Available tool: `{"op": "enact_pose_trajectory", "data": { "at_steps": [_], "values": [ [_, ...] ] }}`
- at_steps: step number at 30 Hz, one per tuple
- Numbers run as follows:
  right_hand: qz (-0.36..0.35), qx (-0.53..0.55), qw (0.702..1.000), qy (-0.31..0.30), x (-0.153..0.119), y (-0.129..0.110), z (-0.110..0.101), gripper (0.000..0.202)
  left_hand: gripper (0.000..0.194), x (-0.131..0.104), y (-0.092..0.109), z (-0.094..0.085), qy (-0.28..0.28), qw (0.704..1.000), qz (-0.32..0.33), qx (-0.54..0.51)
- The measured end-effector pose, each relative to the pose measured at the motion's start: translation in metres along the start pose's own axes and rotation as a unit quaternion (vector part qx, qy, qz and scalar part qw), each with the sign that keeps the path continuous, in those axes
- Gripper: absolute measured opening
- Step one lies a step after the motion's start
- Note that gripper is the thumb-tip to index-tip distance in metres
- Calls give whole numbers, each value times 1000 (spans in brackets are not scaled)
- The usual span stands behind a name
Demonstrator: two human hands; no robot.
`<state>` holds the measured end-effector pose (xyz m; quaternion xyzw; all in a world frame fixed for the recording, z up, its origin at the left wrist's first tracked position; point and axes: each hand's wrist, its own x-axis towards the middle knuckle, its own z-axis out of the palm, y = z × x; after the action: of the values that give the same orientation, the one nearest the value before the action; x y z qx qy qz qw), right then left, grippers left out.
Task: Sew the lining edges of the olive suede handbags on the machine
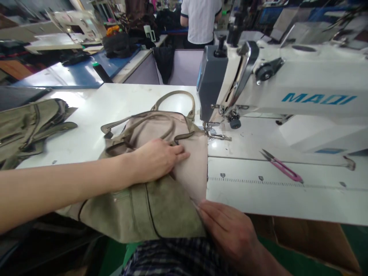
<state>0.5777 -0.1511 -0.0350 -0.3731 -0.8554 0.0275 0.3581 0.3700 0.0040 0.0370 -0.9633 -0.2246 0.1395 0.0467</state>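
Note:
An olive-green handbag [169, 207] with a pinkish-beige panel [192, 153] lies across the front of the sewing table, part of it hanging over the edge. Its handles stand up at the back. The panel's far corner reaches the needle area of the white sewing machine [322, 80]; whether the needle is in the material is too small to tell. My left hand [158, 159] rests on the panel, fingers stretched out over it. At the panel's near corner my right hand [230, 226] pinches the bag's edge, its thumb partly hidden.
Pink-handled thread snips [284, 168] lie right of the bag, near a printed ruler scale. Another olive bag [28, 126] sits on the left. Farther back are a black thread cone [101, 72], another sewing machine [76, 25] and a person in a white shirt [200, 21].

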Motion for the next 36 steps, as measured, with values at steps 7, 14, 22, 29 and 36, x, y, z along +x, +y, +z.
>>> {"op": "enact_pose_trajectory", "data": {
  "at_steps": [7,14,22,29,36],
  "values": [
    [-64,-23,997,-24,2,18,-7,34,37,-4,-5,8,56,992,108,-44],
    [-55,-28,998,-14,3,40,-2,31,39,15,-3,-34,-116,957,67,-257],
    [-80,-39,996,-21,17,58,-4,30,38,10,12,-39,-116,972,31,-205],
    [-84,-35,996,-15,25,72,3,37,72,19,8,-21,-121,984,42,-125],
    [-65,-38,997,-32,42,88,3,33,44,34,-23,-28,-121,970,73,-197]
  ]
}}
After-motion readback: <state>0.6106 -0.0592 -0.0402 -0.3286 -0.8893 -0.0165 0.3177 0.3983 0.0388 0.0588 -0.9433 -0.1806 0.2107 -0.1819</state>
